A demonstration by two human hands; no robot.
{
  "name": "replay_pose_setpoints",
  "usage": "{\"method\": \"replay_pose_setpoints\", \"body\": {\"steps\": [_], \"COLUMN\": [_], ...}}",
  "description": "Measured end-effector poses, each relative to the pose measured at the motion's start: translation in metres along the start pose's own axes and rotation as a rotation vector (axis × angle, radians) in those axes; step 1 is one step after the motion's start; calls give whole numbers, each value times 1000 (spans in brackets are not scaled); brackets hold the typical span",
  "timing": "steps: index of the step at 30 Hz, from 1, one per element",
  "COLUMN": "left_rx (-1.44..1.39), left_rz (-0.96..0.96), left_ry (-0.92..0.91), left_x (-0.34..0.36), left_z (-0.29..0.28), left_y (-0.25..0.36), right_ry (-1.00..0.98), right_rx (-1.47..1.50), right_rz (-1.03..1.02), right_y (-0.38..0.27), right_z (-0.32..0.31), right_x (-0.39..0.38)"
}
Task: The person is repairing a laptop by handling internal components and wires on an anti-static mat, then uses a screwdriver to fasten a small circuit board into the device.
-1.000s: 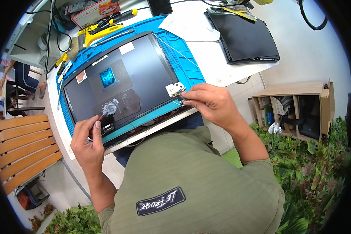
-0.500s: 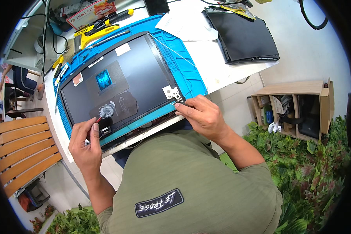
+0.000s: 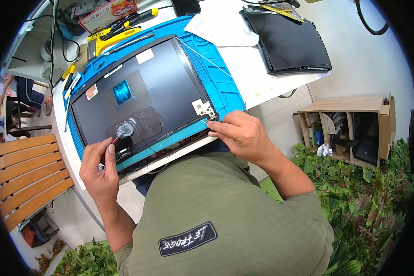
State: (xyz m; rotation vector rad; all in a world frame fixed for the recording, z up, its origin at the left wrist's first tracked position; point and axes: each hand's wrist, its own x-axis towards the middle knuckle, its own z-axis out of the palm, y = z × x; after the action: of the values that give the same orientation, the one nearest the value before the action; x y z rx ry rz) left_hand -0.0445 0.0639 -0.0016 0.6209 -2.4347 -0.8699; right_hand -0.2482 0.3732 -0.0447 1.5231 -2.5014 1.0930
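A dark laptop lid panel [image 3: 170, 83] lies on a blue mat [image 3: 225, 87], with a white-taped metal hinge piece [image 3: 204, 108] at its lower right corner. My right hand [image 3: 241, 135] is pinched at that corner on a thin white cable [image 3: 204, 121]; its fingertips partly hide the parts there. My left hand [image 3: 99, 170] is at the lower left, closed on a thin red tool [image 3: 115, 140], whose far end is beside a crumpled silvery-grey wad [image 3: 126, 127] on the panel. A small blue shiny square [image 3: 122, 93] sits mid-panel.
Yellow-handled tools [image 3: 112, 39], a box [image 3: 106, 16], a phone [image 3: 185, 6] and paper [image 3: 218, 30] are at the back. A black panel stack [image 3: 292, 41] lies right. A wooden cabinet [image 3: 340, 103], slatted bench [image 3: 27, 175] and plants [image 3: 363, 207] surround the table. Another person [image 3: 30, 96] is seen far left.
My right hand has moved down and slightly left to the corner below the hinge piece, fingertips lower than before. My left hand has shifted slightly left, still holding the red tool.
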Motion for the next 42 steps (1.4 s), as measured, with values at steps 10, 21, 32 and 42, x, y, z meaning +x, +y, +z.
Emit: {"method": "replay_pose_setpoints", "body": {"steps": [10, 21, 32, 42], "left_rx": [26, 15, 18, 23], "left_rz": [42, 36, 20, 25], "left_ry": [23, 30, 6, 1], "left_x": [1, 2, 4, 3], "left_z": [-2, -1, 1, 1], "left_y": [-2, -6, -7, -8], "right_ry": [20, -24, 5, 6], "right_rx": [-90, -163, -144, -167], "right_rz": [-37, -104, -136, -205], "right_y": [-9, -8, -2, 2], "right_z": [-3, -9, -2, -3], "right_x": [7, 10, 3, 3]}}
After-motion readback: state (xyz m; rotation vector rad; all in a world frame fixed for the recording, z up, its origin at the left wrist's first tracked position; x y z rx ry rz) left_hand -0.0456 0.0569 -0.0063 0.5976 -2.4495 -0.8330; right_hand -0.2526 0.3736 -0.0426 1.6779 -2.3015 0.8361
